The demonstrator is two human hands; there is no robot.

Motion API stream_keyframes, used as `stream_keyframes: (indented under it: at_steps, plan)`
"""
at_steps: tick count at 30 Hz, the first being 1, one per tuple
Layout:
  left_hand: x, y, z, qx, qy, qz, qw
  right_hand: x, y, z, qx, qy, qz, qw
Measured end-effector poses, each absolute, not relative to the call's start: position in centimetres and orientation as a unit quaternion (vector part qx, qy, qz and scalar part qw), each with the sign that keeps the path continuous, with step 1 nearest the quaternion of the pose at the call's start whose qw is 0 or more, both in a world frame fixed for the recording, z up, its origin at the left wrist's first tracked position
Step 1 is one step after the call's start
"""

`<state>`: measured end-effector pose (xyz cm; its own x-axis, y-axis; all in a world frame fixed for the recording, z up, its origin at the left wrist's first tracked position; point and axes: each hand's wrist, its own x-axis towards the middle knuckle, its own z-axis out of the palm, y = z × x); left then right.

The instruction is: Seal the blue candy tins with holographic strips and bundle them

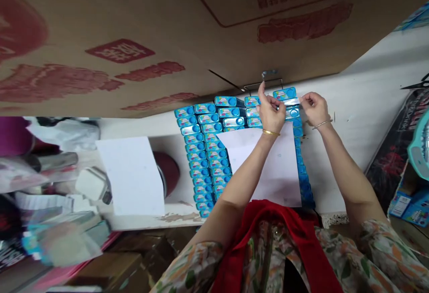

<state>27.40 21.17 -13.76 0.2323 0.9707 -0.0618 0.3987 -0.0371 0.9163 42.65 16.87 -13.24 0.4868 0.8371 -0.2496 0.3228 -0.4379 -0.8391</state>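
Blue tins (202, 188), contents hidden, sit in rows by the left hand (272, 113) and right hand (315, 108), both partly curled, grip unclear.

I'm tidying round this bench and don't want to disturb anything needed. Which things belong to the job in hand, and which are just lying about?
Seemingly in the job:
- blue packs in rows, the far ones by both hands
- white sheet over some packs

Seemingly lying about:
- other white sheet, left
- dark red round object beside it
- teal-rimmed container, far right

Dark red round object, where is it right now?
Head view, left of the blue packs: the dark red round object is partly hidden by a white sheet.
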Motion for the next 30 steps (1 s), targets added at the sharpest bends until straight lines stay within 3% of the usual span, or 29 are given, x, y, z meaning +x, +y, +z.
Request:
stream_keyframes:
  at_steps: [10,16,24,30]
  plan:
    - [27.9,20.5,-16.8,0.662,0.586,0.317,0.343,43.4,16.4,-14.8,-0.791,-0.43,0.305,0.312]
    - [28.0,20.8,-17.4,0.681,0.572,0.308,0.338,43.5,16.4,-15.6,-0.787,-0.419,0.321,0.319]
    - [27.7,20.7,-18.0,0.652,0.575,0.345,0.353,42.3,15.8,-20.3,-0.767,-0.309,0.371,0.422]
    - [27.8,21.3,-18.7,0.595,0.627,0.322,0.387,43.0,15.5,-20.4,-0.805,-0.348,0.32,0.359]
